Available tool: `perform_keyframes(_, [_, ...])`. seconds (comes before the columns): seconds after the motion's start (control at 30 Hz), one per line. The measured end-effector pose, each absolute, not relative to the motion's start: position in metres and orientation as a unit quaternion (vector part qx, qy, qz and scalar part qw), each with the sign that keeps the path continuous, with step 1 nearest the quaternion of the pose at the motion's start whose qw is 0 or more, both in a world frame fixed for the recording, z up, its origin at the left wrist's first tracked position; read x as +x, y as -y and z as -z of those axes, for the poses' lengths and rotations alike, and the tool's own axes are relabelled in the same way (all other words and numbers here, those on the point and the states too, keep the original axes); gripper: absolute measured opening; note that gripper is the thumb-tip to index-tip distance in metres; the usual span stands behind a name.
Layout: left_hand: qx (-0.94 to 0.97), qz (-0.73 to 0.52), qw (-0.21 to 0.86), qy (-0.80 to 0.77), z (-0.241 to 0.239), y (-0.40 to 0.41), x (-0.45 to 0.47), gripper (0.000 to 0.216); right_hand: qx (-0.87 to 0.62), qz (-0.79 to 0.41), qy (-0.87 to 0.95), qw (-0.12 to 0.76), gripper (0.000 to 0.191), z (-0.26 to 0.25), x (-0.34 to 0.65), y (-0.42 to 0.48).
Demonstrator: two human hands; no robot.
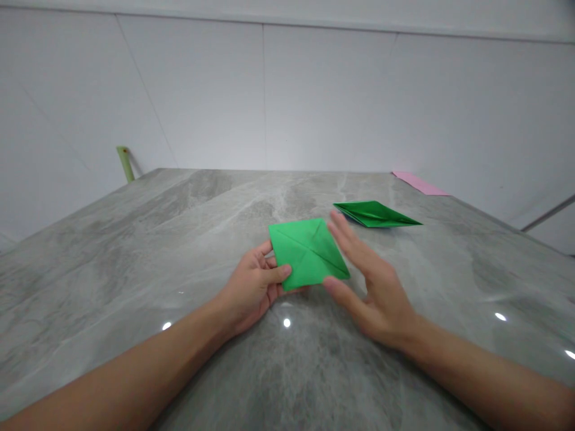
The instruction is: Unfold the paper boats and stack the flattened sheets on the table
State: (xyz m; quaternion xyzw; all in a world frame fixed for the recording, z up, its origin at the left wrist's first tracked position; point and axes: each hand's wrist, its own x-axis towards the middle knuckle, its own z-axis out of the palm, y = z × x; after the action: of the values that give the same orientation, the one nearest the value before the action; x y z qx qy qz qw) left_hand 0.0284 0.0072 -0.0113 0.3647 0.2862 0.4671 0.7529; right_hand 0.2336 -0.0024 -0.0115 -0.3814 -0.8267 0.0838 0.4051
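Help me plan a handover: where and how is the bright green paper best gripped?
Probably pinch the bright green paper by its lower-right corner, from the right: it juts toward the right hand, while the left hand holds the left side.

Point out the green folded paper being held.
The lighter green paper, its edge between the thumb and fingers of the left hand; the darker green paper, long and pointed, lies farther off on the table.

An indoor room of unclear kind, shown by a glossy marbled tabletop (202, 233) against a white panelled wall (215, 96).
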Motion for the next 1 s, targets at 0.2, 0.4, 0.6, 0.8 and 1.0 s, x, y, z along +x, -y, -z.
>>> perform_keyframes(0.2, [0.384,-0.506,0.724,-0.268,0.011,-0.010,0.025,0.042,-0.435,-0.489,0.638,0.406,0.047,0.017,0.234,-0.013])
perform_keyframes(0.4, [0.367,-0.473,0.742,-0.302,0.011,-0.008,0.029,0.037,-0.484,-0.490,0.628,0.361,0.046,0.015,0.231,-0.008])
perform_keyframes(0.6, [0.381,-0.473,0.725,-0.325,0.013,-0.008,0.032,0.034,-0.483,-0.511,0.626,0.337,0.039,0.015,0.229,-0.009])
perform_keyframes(0.8, [0.406,-0.450,0.717,-0.343,0.016,-0.009,0.030,0.033,-0.507,-0.503,0.626,0.313,0.031,0.012,0.230,-0.010])
perform_keyframes(1.0, [0.478,-0.372,0.656,-0.451,0.016,-0.010,0.028,0.027,-0.479,-0.589,0.553,0.344,0.032,0.009,0.229,-0.011])
